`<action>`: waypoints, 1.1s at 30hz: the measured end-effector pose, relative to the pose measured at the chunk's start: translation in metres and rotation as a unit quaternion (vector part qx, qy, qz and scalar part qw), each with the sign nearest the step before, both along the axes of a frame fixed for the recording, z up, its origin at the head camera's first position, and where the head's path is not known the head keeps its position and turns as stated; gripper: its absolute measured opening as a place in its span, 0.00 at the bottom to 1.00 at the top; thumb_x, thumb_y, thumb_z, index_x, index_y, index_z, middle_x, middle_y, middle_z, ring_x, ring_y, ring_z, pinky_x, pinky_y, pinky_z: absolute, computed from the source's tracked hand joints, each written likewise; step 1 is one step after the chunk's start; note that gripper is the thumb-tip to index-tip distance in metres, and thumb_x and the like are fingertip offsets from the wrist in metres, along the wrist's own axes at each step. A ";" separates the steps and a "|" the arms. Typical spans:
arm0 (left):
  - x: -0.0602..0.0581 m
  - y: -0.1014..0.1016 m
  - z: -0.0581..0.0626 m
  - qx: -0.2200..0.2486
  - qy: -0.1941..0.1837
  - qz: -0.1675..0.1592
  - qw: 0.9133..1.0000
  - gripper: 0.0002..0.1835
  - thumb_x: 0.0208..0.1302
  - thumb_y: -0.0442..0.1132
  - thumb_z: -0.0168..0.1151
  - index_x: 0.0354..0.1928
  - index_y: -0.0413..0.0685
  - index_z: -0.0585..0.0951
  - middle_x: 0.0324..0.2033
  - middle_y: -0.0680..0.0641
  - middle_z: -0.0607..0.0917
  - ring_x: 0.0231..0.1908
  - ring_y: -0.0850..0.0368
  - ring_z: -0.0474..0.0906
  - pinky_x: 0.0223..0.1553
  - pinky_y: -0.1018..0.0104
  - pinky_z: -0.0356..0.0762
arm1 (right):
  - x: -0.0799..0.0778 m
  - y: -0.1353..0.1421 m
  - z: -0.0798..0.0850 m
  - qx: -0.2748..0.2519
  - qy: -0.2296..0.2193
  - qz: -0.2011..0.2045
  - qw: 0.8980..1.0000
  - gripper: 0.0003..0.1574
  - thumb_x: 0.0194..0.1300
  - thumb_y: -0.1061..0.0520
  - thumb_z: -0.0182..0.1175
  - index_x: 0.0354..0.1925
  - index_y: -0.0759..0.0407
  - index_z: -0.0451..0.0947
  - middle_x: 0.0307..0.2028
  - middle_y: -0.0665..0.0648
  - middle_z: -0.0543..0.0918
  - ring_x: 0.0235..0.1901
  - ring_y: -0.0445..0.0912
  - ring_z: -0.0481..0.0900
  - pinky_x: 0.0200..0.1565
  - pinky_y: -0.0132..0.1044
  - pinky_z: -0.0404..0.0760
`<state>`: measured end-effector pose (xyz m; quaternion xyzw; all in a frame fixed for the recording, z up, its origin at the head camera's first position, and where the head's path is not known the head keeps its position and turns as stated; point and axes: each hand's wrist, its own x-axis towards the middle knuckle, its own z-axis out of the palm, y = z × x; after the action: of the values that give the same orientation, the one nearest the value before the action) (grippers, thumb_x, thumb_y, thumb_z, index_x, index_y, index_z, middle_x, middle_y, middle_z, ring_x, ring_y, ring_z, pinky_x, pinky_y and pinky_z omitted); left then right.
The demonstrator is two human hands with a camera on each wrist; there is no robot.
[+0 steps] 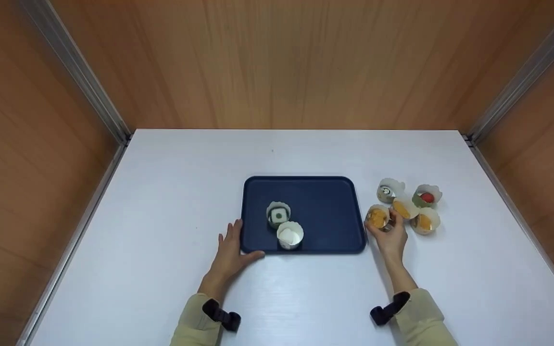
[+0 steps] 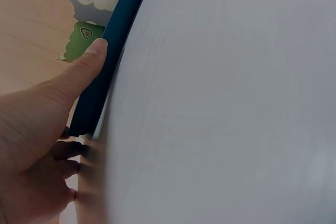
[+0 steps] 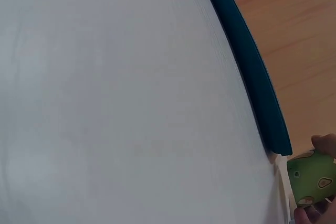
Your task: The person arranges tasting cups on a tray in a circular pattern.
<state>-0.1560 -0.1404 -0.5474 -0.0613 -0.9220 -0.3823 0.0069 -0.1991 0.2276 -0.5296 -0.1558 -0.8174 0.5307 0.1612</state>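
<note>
Our right hand (image 1: 389,236) is pinching a scalloped cup (image 1: 377,207) of yellow-orange pieces (image 1: 378,218) just outside the blue tray (image 1: 327,204) — its raised rim standing between our cup and two others (image 1: 290,245). Those are holding a white block (image 1: 279,216) and something white. Our left hand (image 1: 229,256), fingers straight, is touching the tray's near left corner. Four more cups (image 1: 419,202) — one containing something red (image 1: 427,197) — are clustering beyond our right fingers.

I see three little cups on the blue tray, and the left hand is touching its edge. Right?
Not three: the head view shows just two little cups, a back cup and a front cup, on the blue tray. The left hand is touching its edge.
</note>
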 end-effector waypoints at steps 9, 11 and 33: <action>0.000 0.000 0.000 0.005 -0.003 0.003 1.000 0.56 0.42 0.57 0.68 0.65 0.33 0.50 0.63 0.31 0.54 0.64 0.39 0.42 0.63 0.47 0.32 | -0.004 -0.007 0.011 -0.002 0.030 0.010 0.999 0.41 0.43 0.64 0.69 0.55 0.70 0.62 0.47 0.66 0.71 0.46 0.54 0.69 0.44 0.43 0.73; 0.000 -0.001 0.000 0.005 0.001 0.001 1.000 0.55 0.43 0.57 0.67 0.65 0.33 0.50 0.63 0.31 0.54 0.64 0.39 0.42 0.63 0.47 0.32 | -0.006 -0.010 0.013 0.006 0.032 0.017 0.999 0.41 0.43 0.63 0.69 0.54 0.70 0.62 0.47 0.66 0.71 0.46 0.53 0.69 0.44 0.42 0.74; 0.000 0.000 0.001 -0.005 -0.011 0.007 1.000 0.56 0.42 0.59 0.67 0.65 0.34 0.51 0.63 0.32 0.54 0.64 0.39 0.42 0.63 0.47 0.33 | -0.031 -0.054 0.026 0.007 0.027 0.086 0.996 0.42 0.40 0.62 0.71 0.53 0.70 0.63 0.48 0.66 0.72 0.46 0.54 0.71 0.44 0.43 0.75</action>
<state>-0.1555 -0.1400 -0.5460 -0.0508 -0.9241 -0.3786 -0.0010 -0.2306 0.1737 -0.5035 -0.0699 -0.8268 0.5407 0.1380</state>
